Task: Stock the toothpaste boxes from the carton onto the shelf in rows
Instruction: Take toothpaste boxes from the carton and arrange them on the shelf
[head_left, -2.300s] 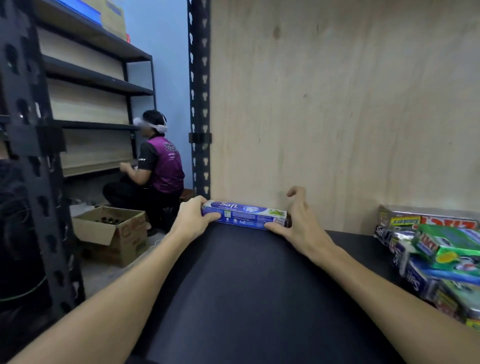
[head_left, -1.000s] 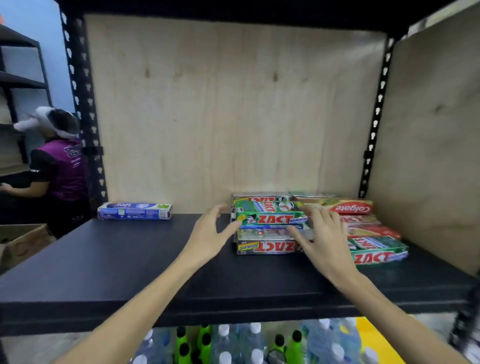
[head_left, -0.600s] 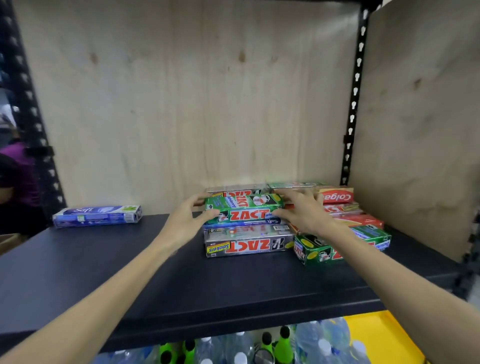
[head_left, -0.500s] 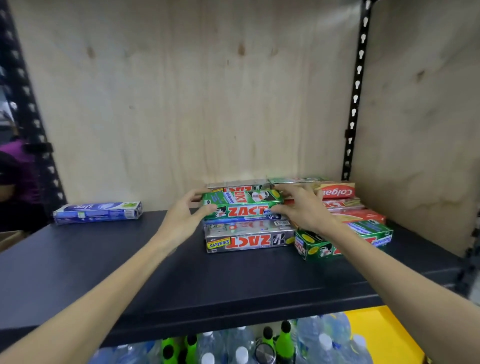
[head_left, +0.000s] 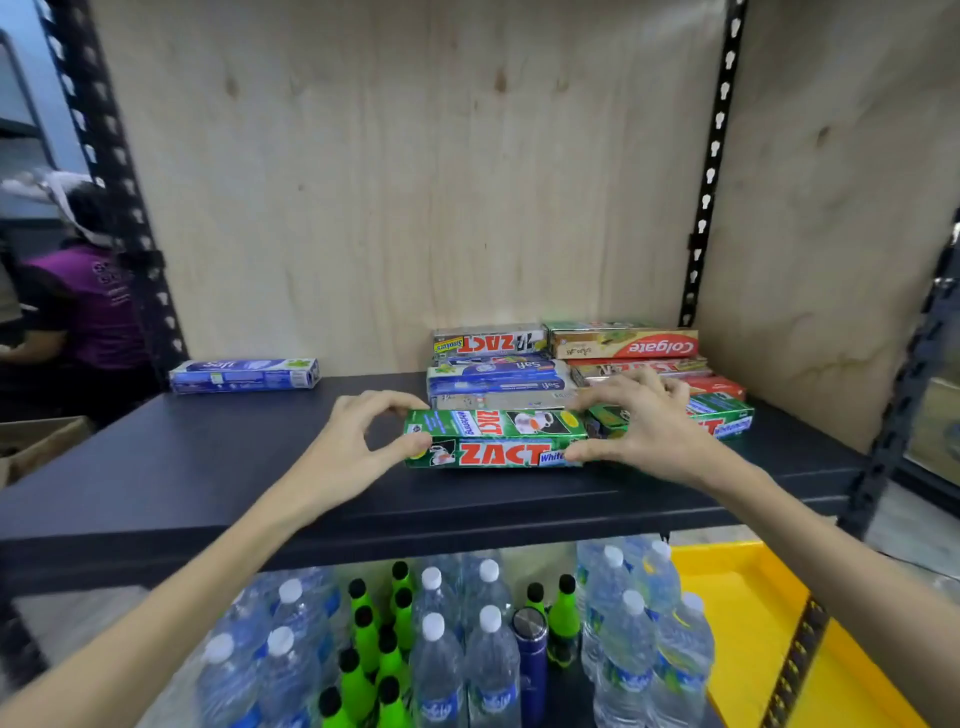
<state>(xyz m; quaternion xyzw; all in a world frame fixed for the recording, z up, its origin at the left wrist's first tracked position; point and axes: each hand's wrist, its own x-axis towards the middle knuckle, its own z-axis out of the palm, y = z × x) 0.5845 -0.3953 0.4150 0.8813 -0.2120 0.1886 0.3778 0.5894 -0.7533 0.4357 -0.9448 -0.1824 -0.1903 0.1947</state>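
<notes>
Pinching the green toothpaste box (head_left: 496, 439) by its ends, your left hand (head_left: 345, 452) and right hand (head_left: 647, 428) should keep it level above the shelf (head_left: 156, 483) front edge.

One toothpaste box (head_left: 496, 439) lay on the shelf (head_left: 208, 467) before the box stack (head_left: 566, 364), a lone box (head_left: 244, 374) far left, bottles (head_left: 457, 639) beneath.

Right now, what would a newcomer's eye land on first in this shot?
First, the green ZACT box at mid-shelf, pinched at its ends by the left hand and the right hand. Behind it a jumbled pile of toothpaste boxes sits against the plywood back. Below the black shelf, water bottles crowd together.
</notes>
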